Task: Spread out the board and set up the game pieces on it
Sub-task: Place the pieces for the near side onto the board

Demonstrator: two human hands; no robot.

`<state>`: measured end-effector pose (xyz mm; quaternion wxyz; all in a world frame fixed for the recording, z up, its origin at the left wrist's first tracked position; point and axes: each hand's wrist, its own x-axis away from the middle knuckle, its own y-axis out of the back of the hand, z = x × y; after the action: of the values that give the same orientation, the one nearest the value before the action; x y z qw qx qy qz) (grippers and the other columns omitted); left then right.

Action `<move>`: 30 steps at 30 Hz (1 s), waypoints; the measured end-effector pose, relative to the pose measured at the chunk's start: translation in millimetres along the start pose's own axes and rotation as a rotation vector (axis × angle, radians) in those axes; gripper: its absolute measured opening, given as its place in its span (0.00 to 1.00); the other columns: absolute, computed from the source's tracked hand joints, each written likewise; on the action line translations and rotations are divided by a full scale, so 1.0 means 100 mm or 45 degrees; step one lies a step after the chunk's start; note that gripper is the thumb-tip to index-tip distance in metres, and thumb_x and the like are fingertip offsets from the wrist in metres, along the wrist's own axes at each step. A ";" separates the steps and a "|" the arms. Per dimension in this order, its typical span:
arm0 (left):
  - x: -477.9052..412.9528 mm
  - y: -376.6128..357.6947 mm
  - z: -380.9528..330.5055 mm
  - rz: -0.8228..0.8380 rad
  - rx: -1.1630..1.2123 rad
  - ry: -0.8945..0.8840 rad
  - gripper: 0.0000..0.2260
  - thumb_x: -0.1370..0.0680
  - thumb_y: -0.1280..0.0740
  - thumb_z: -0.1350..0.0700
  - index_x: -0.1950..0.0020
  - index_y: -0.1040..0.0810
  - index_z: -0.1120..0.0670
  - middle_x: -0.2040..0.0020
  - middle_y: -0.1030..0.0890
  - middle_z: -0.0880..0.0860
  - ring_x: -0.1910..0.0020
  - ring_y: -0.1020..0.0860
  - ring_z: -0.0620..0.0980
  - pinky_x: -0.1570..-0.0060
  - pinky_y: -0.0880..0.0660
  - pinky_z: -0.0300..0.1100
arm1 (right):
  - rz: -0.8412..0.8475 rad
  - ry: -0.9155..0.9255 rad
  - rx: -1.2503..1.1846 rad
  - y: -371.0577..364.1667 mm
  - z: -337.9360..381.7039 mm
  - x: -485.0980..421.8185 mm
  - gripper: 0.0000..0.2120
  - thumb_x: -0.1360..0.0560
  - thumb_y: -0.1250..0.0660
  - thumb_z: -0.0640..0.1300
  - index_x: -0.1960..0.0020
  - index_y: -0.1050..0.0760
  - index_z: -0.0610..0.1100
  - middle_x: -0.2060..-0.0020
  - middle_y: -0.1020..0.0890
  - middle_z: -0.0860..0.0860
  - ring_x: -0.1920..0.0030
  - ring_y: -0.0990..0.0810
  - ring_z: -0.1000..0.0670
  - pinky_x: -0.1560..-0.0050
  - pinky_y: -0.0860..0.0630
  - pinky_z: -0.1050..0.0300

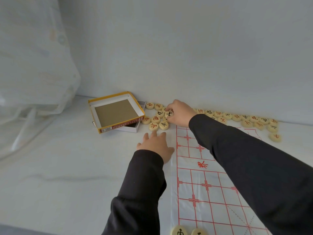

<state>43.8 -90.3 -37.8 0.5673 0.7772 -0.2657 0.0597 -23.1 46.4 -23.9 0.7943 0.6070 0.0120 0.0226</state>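
My right hand (179, 113) reaches to the far edge of the bed (67, 167). Its fingers pinch one round piece (169, 114) with a black mark on top. My left hand (156, 146) lies flat with its fingers spread and holds nothing, just beside the left edge of the board (188, 177). The board is a thin sheet with red lines, spread out on the bed in front of me. Most of the loose pieces (237, 117) are not on it yet. They sit in a bunch and a row along the far edge, close to the wall (186, 56). Two pieces (179, 231) sit at the board's near edge. I think a few things could go wrong here. The piece I hold is packed in with others, so a fast lift could knock them about. My right sleeve (245, 158) hangs across the board. If it drags, the thin sheet could slide or crumple, and then pieces would not sit on the lines. The bed looks soft, so pieces might tip over. Left of the bunch is the box lid (116, 112), open side up, leaning on the white box tray (135, 128). It is just beside the pieces and could get bumped. A pale net (33, 65) hangs at the far left.
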 end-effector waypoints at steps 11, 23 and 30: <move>-0.01 0.03 0.04 -0.009 0.017 -0.007 0.29 0.22 0.39 0.44 0.25 0.45 0.48 0.23 0.47 0.53 0.25 0.47 0.57 0.29 0.42 0.58 | 0.160 0.059 0.147 0.04 0.05 -0.12 0.18 0.25 0.34 0.41 0.36 0.25 0.45 0.39 0.23 0.46 0.41 0.24 0.45 0.49 0.30 0.59; 0.03 0.06 0.05 -0.139 0.207 -0.036 0.24 0.21 0.39 0.48 0.26 0.40 0.50 0.27 0.36 0.53 0.29 0.37 0.54 0.31 0.36 0.51 | -0.099 0.003 -0.118 0.10 0.07 0.02 0.14 0.30 0.31 0.39 0.44 0.22 0.43 0.46 0.20 0.47 0.46 0.23 0.47 0.47 0.25 0.55; 0.31 0.20 -0.17 -0.112 1.590 0.164 0.10 0.19 0.42 0.59 0.40 0.25 0.56 0.48 0.20 0.56 0.52 0.20 0.53 0.52 0.22 0.44 | -0.369 -0.114 -0.720 0.18 0.03 1.13 0.16 0.30 0.27 0.43 0.43 0.21 0.45 0.46 0.19 0.52 0.49 0.22 0.57 0.46 0.23 0.60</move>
<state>64.2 -89.4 -3.0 0.0233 0.9669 -0.1138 0.2271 89.2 54.1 -4.8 0.9262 0.3544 0.0567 -0.1152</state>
